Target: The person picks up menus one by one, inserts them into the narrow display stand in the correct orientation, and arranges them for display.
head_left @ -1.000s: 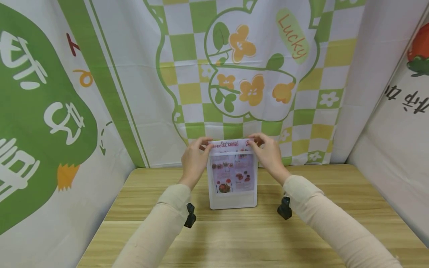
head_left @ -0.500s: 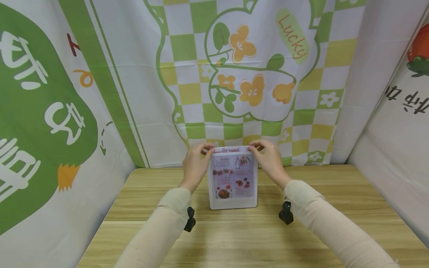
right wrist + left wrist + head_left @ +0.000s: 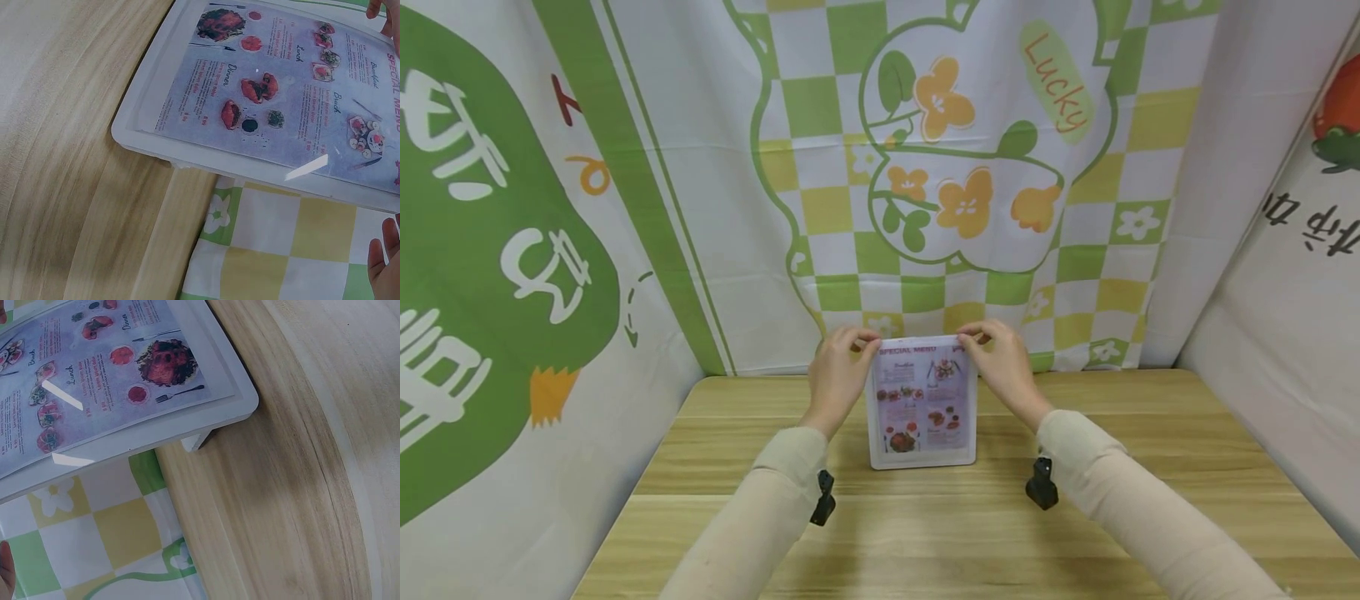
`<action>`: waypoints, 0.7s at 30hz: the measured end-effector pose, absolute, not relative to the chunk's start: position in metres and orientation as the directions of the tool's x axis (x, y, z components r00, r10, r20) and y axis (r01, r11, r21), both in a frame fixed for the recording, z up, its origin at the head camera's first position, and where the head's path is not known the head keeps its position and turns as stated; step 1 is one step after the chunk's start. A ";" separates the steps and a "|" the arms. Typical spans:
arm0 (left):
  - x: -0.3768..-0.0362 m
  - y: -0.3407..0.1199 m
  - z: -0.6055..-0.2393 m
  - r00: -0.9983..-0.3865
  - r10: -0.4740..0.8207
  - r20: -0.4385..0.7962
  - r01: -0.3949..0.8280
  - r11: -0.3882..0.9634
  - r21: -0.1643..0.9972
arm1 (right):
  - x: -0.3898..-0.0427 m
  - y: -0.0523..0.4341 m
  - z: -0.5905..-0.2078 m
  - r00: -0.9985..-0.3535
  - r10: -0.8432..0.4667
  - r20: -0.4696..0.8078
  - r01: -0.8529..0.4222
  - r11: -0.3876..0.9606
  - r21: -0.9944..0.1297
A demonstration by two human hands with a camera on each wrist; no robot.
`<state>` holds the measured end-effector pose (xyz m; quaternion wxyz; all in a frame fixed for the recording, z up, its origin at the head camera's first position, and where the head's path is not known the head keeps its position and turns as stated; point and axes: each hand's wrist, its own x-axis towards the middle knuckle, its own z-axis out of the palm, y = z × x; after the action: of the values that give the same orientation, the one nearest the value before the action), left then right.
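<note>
My cream sleeves [image 3: 760, 508] reach forward over the wooden table [image 3: 925, 533]. Past them a white display stand [image 3: 922, 454] stands upright near the table's far edge, with a pink menu sheet [image 3: 922, 396] sitting inside it, headed "SPECIAL MENU". My left hand [image 3: 837, 375] pinches the sheet's top left corner, fingers curled over the stand's upper edge, and my right hand [image 3: 1003, 367] pinches the top right corner the same way. Behind it all hangs a green and yellow checked cloth [image 3: 940, 167] with orange flowers.

Menu stand [image 3: 206, 409] (white-framed) upright on wooden table [image 3: 294, 487].
</note>
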<state>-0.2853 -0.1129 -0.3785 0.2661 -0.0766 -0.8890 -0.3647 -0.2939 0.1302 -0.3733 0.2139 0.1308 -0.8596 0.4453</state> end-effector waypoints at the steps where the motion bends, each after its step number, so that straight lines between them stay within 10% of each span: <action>1: -0.285 -0.113 -0.379 -0.845 -0.057 0.532 0.332 0.723 0.606 | -0.294 0.131 -0.374 -0.873 -0.035 0.486 -0.417 0.572 -0.707; 21: -0.267 -0.119 -0.390 -0.799 -0.020 0.601 0.455 0.634 0.626 | -0.276 0.148 -0.382 -0.858 0.053 0.511 -0.441 0.433 -0.786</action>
<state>-0.2671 -0.1193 -0.3896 0.2903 -0.1271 -0.8559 -0.4086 -0.2759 0.1482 -0.3818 0.2381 0.1193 -0.8124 0.5188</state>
